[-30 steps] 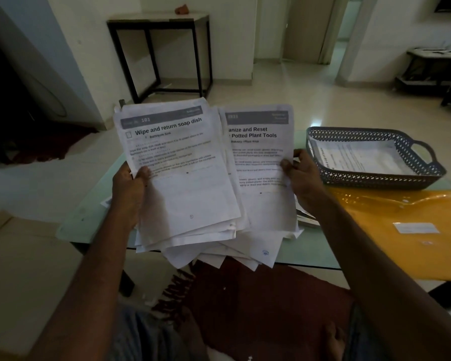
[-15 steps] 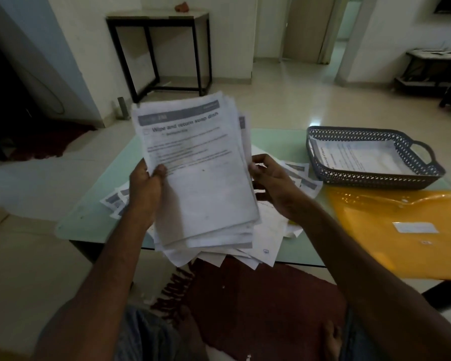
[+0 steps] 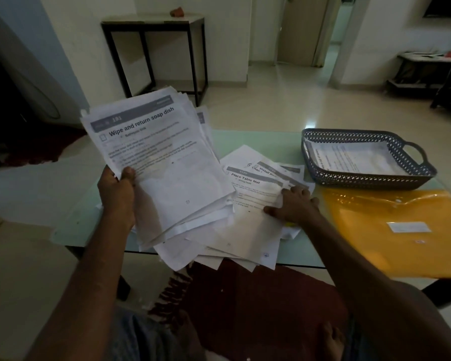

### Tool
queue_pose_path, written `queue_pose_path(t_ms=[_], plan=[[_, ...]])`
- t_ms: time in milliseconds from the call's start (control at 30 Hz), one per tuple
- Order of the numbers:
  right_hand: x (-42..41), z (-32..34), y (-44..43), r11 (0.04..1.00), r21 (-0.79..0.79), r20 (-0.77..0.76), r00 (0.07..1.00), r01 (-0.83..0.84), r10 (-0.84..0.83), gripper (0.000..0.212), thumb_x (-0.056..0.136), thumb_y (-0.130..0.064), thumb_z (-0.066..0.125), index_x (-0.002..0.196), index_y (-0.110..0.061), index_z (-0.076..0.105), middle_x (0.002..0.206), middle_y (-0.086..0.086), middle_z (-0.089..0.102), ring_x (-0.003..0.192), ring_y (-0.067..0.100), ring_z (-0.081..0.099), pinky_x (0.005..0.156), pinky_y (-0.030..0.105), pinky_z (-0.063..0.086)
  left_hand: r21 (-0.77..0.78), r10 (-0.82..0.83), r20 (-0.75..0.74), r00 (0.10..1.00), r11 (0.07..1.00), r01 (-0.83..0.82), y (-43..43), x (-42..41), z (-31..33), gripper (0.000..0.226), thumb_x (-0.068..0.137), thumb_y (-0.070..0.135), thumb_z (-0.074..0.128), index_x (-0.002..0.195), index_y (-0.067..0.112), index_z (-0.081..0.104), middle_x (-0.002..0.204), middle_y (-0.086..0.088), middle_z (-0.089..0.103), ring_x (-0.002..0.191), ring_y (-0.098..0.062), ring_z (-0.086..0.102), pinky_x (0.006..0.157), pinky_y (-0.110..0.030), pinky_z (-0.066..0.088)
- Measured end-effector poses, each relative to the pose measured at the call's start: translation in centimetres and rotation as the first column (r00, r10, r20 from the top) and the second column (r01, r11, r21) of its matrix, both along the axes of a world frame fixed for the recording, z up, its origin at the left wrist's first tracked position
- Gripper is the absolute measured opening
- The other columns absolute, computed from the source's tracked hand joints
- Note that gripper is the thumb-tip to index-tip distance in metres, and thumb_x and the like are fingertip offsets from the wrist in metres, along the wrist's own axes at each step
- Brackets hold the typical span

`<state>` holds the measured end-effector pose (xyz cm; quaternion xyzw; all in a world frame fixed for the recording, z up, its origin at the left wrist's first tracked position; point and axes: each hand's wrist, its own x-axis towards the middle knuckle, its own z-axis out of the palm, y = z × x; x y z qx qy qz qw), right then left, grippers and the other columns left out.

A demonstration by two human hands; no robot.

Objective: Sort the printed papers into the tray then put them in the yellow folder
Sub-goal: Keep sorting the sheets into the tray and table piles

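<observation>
We see a pale green glass worktop [image 3: 258, 142] on a cream tiled floor [image 3: 284, 100]. Behind it, by the wall, stands a black-framed side table [image 3: 154, 22] w/ a small reddish item [image 3: 176, 11] on top. A dark red fringed rug [image 3: 258, 308] lies under the worktop's near edge. There's a door [image 3: 302, 29] at the back & a low stand [image 3: 427, 61] far right, w/ clutter too dim to ID.

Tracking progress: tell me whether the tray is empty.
No, the tray has printed papers lying flat inside it.

We grip the paper stack [image 3: 167, 165] in our left hand [image 3: 116, 190], thumb on top; right of that grip, our right hand [image 3: 294, 203] lies flat, fingers spread.
</observation>
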<state>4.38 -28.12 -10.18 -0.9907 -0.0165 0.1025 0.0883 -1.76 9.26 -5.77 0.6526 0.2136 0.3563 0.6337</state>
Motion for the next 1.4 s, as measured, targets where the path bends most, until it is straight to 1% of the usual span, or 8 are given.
queue_pose_path(t_ms=[133,267,433,600,900,1033,1200,1400], plan=[[0.0,0.3,0.7,0.999,0.036,0.041,0.999,-0.027,0.026,0.069,0.093,-0.062,0.056,0.149,-0.026,0.041,0.16,0.014,0.027,0.15,0.037,0.02,0.117,0.066,0.014,-0.065,0.014,0.038,0.999,0.998,-0.012,0.5,-0.2,0.1,0.034,0.096,0.006,0.058,0.128,0.016,0.062,0.114,0.004,0.066,0.097,-0.01,0.063,0.074,-0.012,0.05],[0.6,0.7,1.3,0.951,0.309,0.112,0.993,-0.004,-0.032,0.05,0.094,-0.041,0.066,0.14,-0.033,0.05,0.134,0.005,0.061,0.131,0.03,0.053,0.112,0.054,0.032,-0.049,-0.004,0.019,1.0,0.999,0.005,0.3,-0.2,-0.2,0.033,0.096,0.007,0.058,0.127,0.016,0.062,0.115,0.003,0.066,0.097,-0.009,0.063,0.075,-0.012,0.05],[0.5,2.5,1.7,0.482,0.875,0.054,0.998,-0.042,-0.01,0.049,0.099,-0.007,0.062,0.141,-0.029,0.049,0.104,0.005,0.066,0.095,0.023,0.069,0.079,0.048,0.063,-0.017,-0.059,0.001,0.998,0.998,0.059,0.4,0.0,-0.2,0.037,0.097,0.008,0.058,0.132,0.017,0.06,0.121,0.004,0.065,0.107,-0.012,0.062,0.086,-0.018,0.05],[0.8,3.5,1.5,0.198,0.979,-0.03,0.994,0.05,-0.104,0.052,0.1,-0.001,0.057,0.142,-0.029,0.048,0.112,0.003,0.072,0.095,0.016,0.072,0.067,0.033,0.061,-0.033,-0.057,0.0,0.998,0.998,0.056,0.4,-0.1,-0.2,0.036,0.097,0.007,0.058,0.131,0.018,0.061,0.119,0.004,0.065,0.107,-0.013,0.063,0.09,-0.023,0.051],[1.1,3.3,0.7,0.161,0.953,-0.256,0.966,0.258,-0.036,0.072,0.089,-0.001,0.072,0.148,-0.017,0.033,0.123,0.004,0.07,0.103,0.025,0.072,0.072,0.042,0.06,-0.016,-0.109,-0.05,0.993,0.994,0.109,-0.1,0.5,-0.6,0.034,0.097,0.007,0.059,0.129,0.016,0.062,0.12,0.0,0.067,0.11,-0.019,0.064,0.094,-0.031,0.052],[0.9,1.8,1.3,0.287,0.928,-0.248,0.969,0.237,0.003,0.047,0.082,0.01,0.073,0.127,0.001,0.061,0.106,0.014,0.076,0.093,0.03,0.075,0.072,0.038,0.064,-0.003,-0.104,-0.063,0.993,0.995,0.104,-0.1,0.4,-0.6,0.033,0.097,0.007,0.059,0.128,0.017,0.062,0.118,0.003,0.066,0.108,-0.017,0.063,0.092,-0.028,0.051],[0.6,1.2,2.5,0.63,0.777,0.036,0.997,0.014,-0.066,0.022,0.091,-0.007,0.06,0.097,-0.028,0.062,0.104,0.004,0.075,0.09,0.026,0.074,0.077,0.045,0.063,0.013,-0.117,-0.082,0.99,0.993,0.118,-0.3,0.3,-0.7,0.033,0.096,0.004,0.059,0.127,0.017,0.062,0.115,0.004,0.065,0.106,-0.017,0.062,0.083,-0.021,0.049],[0.4,3.8,3.3,0.268,0.958,0.097,0.995,-0.099,0.019,0.028,0.099,0.007,0.053,0.099,-0.021,0.056,0.087,-0.001,0.076,0.072,0.011,0.07,0.065,0.031,0.056,0.01,-0.227,-0.193,0.954,0.972,0.233,-1.8,0.4,-0.5,0.038,0.098,0.01,0.059,0.136,0.012,0.057,0.125,-0.002,0.062,0.111,-0.022,0.059,0.095,-0.03,0.047]])
